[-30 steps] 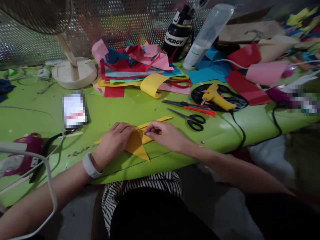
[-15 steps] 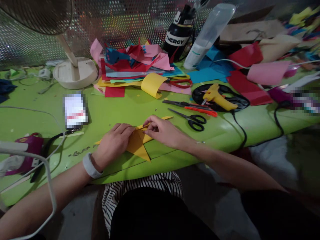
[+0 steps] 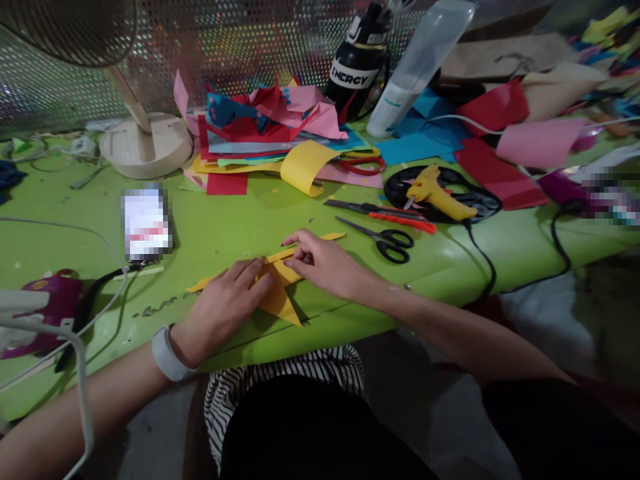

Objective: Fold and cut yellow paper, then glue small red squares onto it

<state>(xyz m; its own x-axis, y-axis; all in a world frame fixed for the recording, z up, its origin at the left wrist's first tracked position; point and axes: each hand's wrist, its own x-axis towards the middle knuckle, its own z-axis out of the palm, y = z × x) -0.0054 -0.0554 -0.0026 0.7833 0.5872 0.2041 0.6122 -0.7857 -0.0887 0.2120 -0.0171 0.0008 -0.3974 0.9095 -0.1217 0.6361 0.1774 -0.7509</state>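
Observation:
A folded sheet of orange-yellow paper (image 3: 281,303) lies near the front edge of the green table, with pointed ends showing left, right and toward me. My left hand (image 3: 233,293), with a pale band at the wrist, is closed over its left part, fingers bent across the far edge and thumb on top. At the right part is my right hand (image 3: 323,261), its fingers curled at the folded strip and the index finger held a little out. Its fingertips are partly hidden. Black-handled scissors (image 3: 383,240) lie just right of my right hand.
A cutter knife (image 3: 403,219) and a yellow glue gun (image 3: 433,193) lie to the right. Behind are a coloured paper stack (image 3: 280,137), a black bottle (image 3: 355,73) and a fan (image 3: 147,143). A phone (image 3: 147,223) and a white cable (image 3: 83,373) are on the left.
My left hand has shifted slightly left and toward me along the paper, uncovering more of its folded strip. My right index finger has straightened somewhat. The paper stays in nearly the same place.

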